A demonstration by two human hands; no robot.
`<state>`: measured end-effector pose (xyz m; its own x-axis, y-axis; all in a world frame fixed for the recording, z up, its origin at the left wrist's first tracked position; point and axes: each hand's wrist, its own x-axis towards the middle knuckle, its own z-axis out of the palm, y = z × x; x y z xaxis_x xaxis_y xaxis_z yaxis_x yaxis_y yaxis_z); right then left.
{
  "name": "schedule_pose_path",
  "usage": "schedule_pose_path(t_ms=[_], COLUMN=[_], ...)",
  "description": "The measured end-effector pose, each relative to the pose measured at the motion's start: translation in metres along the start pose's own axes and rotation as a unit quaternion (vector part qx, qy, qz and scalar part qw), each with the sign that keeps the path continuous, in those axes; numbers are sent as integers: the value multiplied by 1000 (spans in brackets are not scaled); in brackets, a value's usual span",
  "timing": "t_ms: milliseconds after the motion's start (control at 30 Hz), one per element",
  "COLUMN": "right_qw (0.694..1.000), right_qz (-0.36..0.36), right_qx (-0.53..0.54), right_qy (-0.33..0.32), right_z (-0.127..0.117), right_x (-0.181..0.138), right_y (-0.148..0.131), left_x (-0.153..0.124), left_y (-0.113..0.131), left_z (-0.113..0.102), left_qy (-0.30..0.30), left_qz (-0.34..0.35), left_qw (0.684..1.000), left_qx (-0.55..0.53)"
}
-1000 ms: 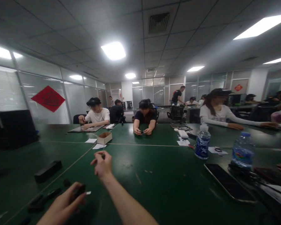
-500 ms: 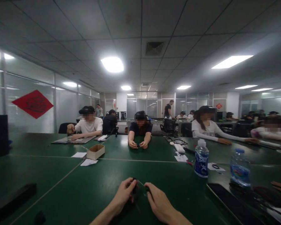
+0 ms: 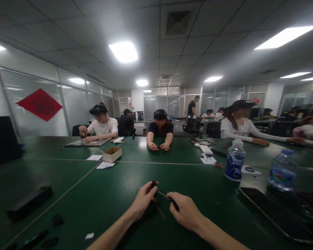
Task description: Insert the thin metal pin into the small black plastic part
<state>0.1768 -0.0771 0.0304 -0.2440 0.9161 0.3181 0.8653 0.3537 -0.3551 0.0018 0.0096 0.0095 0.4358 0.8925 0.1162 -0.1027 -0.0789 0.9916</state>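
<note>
- Both hands have drawn together since a second ago, when the right reached ahead alone and the left hung back at 8 o'clock; over the last half second they have hardly shifted.
- Small black piece [image 3: 153,183]: a stubby dark knob, too small to make out finer detail, held just above the green table [image 3: 203,187] at the near middle of the view.
- Thin rod [image 3: 162,194]: a slim, pale line running from the knob toward 4 o'clock, ending in a dark end piece [image 3: 173,203].
- Left hand [image 3: 143,203]: fingers curled shut, thumb and forefinger clamped on the small black piece.
- Right hand [image 3: 186,212]: fingers closed, thumb and forefinger pinched on the dark end piece; the two hands lie near each other but apart, joined only by the rod.
- Cardboard box [image 3: 112,154]: open-topped, at 11 o'clock from the hands, with paper slips [image 3: 105,165] beside it.
- Water bottle [image 3: 234,160]: upright at 2 o'clock; a second bottle [image 3: 281,175] stands farther out at 3 o'clock.
- Dark flat screen [image 3: 276,215]: lies at 3 o'clock, near the second bottle.
- Black bar [image 3: 30,203]: lies well apart at 9 o'clock.
- Other people sit across the table at 12 o'clock.
</note>
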Motion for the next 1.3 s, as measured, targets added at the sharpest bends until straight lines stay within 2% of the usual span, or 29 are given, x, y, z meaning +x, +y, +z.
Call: schedule_pose_path(t_ms=[167,467,800,967,1067,1300], right_qw=[1000,1000,1000,1000,1000,1000], right_qz=[11,-4,-10,-13,-5,-3], right_qx=[-7,-3,-14,-18,-11,-16], right_qy=[0,12,-9,14,27,2], right_z=[0,3,0,4,4,4], right_x=[0,1,0,0,0,0], right_y=[1,4,2,5,7,6], left_x=[-2,0,0,3,3,0], left_y=[2,-2,-3,-7,-7,-3], left_z=[-1,-4,-3,-3,-3,-2], left_qy=[-11,9,12,42,37,21], left_qz=[-16,0,16,6,7,7], left_qw=[999,999,999,998,998,999], left_qx=[-38,-50,-49,-48,-48,-24])
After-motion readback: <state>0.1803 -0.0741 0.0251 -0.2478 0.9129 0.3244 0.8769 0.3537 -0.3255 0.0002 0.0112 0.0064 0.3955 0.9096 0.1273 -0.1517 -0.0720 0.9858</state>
